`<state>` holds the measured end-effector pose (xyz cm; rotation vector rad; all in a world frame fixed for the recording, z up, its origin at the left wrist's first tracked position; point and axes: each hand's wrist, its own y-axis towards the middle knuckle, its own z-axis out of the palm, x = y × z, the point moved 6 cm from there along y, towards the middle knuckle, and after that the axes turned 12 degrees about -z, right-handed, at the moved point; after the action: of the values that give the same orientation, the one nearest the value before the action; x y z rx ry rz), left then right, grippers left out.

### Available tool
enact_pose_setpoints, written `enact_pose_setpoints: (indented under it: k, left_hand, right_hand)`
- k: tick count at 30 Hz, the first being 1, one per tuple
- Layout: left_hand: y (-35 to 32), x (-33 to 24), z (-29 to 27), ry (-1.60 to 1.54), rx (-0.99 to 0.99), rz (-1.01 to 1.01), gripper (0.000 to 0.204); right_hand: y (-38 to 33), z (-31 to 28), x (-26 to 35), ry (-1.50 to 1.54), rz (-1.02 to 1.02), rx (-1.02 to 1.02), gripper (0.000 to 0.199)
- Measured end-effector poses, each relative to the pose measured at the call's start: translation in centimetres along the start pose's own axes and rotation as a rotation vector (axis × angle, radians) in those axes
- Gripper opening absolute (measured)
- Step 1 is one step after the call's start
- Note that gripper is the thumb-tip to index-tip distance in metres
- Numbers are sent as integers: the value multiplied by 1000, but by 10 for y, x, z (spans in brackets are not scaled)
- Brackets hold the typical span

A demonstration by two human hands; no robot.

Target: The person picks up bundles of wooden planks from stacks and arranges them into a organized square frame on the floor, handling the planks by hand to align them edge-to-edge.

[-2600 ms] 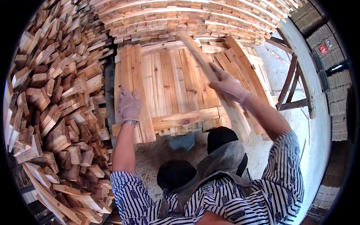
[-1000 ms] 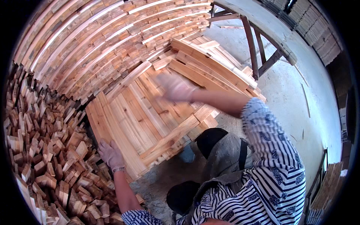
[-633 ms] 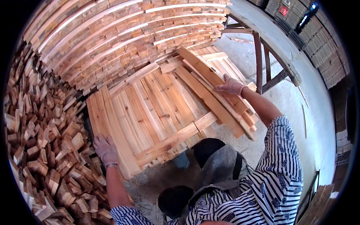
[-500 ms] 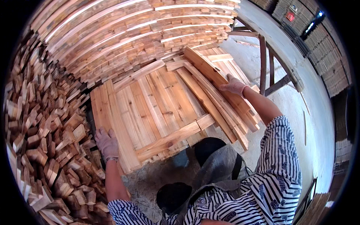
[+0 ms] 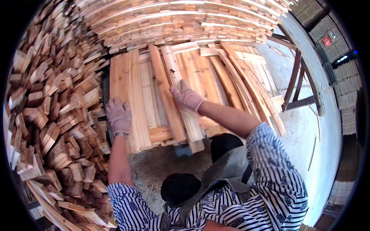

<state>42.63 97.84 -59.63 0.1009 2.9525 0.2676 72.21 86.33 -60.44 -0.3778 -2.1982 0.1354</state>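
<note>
Two loose wooden planks (image 5: pixel 163 90) lie lengthwise across a flat panel of wooden boards (image 5: pixel 143 104). My right hand (image 5: pixel 187 98), in a pale knitted glove, grips the right one of these planks with its fingers over the edge. At the panel's left side, my gloved left hand (image 5: pixel 118 114) rests on the outer board, fingers stretched and holding nothing. Further right on the panel, several narrow loose planks (image 5: pixel 246 90) lie side by side at a slant.
A heap of short wood offcuts (image 5: pixel 58 131) rises along the left. Stacked timber (image 5: pixel 169 29) forms a wall at the far side. A wooden trestle frame (image 5: pixel 296 73) stands at the right on the pale floor (image 5: pixel 323 134), with more stacks (image 5: pixel 343 77) beyond.
My right hand has moved left, and two planks now lie over the panel's left half. My left hand stays at the panel's left side. The whole view has shifted.
</note>
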Motion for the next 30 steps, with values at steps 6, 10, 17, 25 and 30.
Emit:
enact_pose_setpoints:
  k: [6, 10, 17, 25, 30]
  left_hand:
    - [-1, 4, -6, -80, -16, -26, 46]
    - [-4, 9, -3, -83, -28, -30, 46]
    - [0, -2, -2, -33, -49, -5, 42]
    - [3, 18, 1, -11, -64, 7, 48]
    - [-2, -4, 8, 21, 11, -7, 49]
  right_hand:
    - [-2, 9, 17, 98, 30, -115, 99]
    - [-28, -1, 68, 204, -16, -82, 98]
    - [18, 80, 108, 22, 22, -86, 93]
    - [13, 57, 92, 100, -49, -67, 71]
    - [-9, 33, 46, 78, -47, -46, 87]
